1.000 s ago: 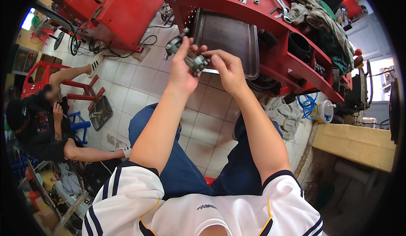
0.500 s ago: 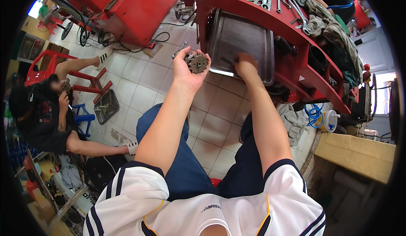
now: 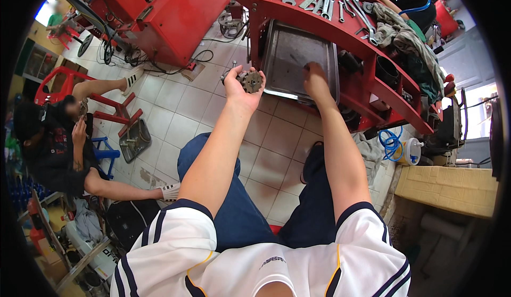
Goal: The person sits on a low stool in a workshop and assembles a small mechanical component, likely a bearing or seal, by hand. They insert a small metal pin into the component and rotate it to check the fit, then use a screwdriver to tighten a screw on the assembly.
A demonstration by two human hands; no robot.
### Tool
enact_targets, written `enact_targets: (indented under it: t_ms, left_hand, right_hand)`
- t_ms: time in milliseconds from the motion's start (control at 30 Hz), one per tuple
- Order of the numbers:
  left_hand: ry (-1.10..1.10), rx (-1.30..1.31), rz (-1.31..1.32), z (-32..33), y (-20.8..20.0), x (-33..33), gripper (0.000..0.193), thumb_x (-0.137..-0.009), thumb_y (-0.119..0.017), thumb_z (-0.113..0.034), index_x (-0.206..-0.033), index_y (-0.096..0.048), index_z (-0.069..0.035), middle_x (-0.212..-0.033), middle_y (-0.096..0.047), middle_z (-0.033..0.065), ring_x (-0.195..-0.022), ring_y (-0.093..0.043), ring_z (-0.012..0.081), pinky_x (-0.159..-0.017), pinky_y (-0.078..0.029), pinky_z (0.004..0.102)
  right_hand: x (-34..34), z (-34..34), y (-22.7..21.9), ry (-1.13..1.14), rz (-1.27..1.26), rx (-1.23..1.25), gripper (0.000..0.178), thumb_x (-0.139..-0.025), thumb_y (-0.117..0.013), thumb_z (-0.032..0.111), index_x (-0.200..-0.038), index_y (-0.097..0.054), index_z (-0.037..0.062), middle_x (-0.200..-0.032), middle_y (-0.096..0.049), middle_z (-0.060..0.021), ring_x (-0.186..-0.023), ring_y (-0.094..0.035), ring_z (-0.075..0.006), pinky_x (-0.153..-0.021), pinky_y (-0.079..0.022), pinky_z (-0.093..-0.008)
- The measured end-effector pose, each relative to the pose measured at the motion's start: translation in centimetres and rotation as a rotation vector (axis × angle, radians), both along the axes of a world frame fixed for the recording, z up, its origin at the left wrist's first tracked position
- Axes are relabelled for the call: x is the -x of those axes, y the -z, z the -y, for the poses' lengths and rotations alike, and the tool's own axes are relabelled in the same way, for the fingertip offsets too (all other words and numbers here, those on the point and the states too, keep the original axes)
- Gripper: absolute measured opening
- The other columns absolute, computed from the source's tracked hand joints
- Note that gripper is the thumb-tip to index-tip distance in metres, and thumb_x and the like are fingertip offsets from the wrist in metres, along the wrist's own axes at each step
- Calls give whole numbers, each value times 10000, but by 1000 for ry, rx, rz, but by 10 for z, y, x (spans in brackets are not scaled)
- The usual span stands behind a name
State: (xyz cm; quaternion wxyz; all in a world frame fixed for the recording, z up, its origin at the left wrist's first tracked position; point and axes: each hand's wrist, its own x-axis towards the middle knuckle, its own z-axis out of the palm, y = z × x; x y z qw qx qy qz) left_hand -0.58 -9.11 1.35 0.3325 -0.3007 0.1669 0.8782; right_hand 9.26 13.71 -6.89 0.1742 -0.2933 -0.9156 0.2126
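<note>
My left hand [image 3: 242, 95] is palm up, with its fingers wrapped round a metal part with a round, notched, gear-like disc [image 3: 251, 82]. A bolt-like stub stands up at the part's left side. To the right, my right hand [image 3: 316, 81] is over the near right part of a dark metal tray [image 3: 277, 90], its fingers curled together and pointing down. What they hold, if anything, is too small and dark to make out. The tray rests on the lower level of a red tool cart [image 3: 351, 44].
Several wrenches [image 3: 326, 3] and crumpled rags [image 3: 396, 28] lie on the cart's top. At left, a person [image 3: 53, 143] sits near a red chair [image 3: 61, 76] and a small black tray [image 3: 136, 140]. A cardboard box [image 3: 447, 190] and blue hose [image 3: 391, 144] are at right.
My right hand has shifted slightly right, and the dark piece that stuck out at its fingers no longer shows there. My left hand still holds the gear-like part. The view has moved slightly.
</note>
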Motion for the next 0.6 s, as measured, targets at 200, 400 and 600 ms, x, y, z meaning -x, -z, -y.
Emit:
enact_targets:
  t_ms: [200, 400, 600]
  left_hand:
    - [-18, 38, -62, 10, 17, 4, 157, -899, -622, -152, -940, -494, -72, -881, -605, 81, -829, -626, 239, -782, -578, 443]
    - [59, 156, -82, 9, 17, -15, 110, -886, -605, -124, -894, -507, -75, -828, -591, 59, -845, -633, 213, -819, -579, 442]
    - [158, 173, -339, 1, 9, -42, 137, -920, -523, -178, -1035, -510, -107, -858, -568, 28, -884, -623, 226, -924, -522, 466]
  right_hand:
    - [-36, 93, -118, -290, -520, 8, 138, -929, -639, 69, -1013, -577, -21, -990, -597, -208, -897, -611, -415, -758, -489, -450]
    - [-108, 140, -106, -178, -331, 359, 127, -902, -687, 59, -957, -619, -32, -869, -620, -150, -749, -608, -275, -687, -483, -359]
    - [-130, 129, -83, -161, -360, 430, 121, -894, -697, 53, -987, -663, -16, -875, -636, -114, -684, -594, -192, -634, -481, -307]
